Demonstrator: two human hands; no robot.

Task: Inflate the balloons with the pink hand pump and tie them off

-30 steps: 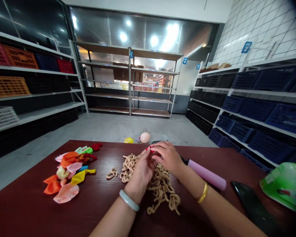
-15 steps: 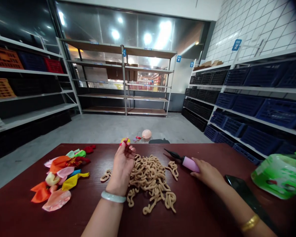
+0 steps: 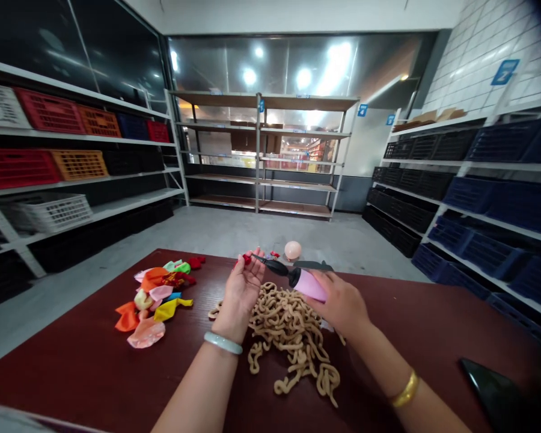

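Note:
My left hand (image 3: pixel 244 282) is raised above the table's far edge, thumb and finger pinching a small red balloon (image 3: pixel 247 259), mostly hidden by the fingers. My right hand (image 3: pixel 342 300) grips the pink barrel of a balloon hand pump (image 3: pixel 310 285). The pump's thin black nozzle points left, its tip at the red balloon; whether it is inside the neck I cannot tell. Under both hands lies a heap of beige, twisted, rope-like long balloons or strands (image 3: pixel 288 328). Left of them is a loose pile of uninflated coloured balloons (image 3: pixel 155 294).
A dark phone (image 3: pixel 489 385) lies on the brown table (image 3: pixel 198 385) at the right. Beyond the table, a pale inflated balloon (image 3: pixel 293 250) rests on the floor. Shelves with crates (image 3: pixel 79 165) stand along both sides, and a rack (image 3: pixel 258 153) stands at the back.
My right hand has lifted the pump off the table and brought it left, its nozzle to the red balloon at my left hand. The view has turned left, and the green jug has left it.

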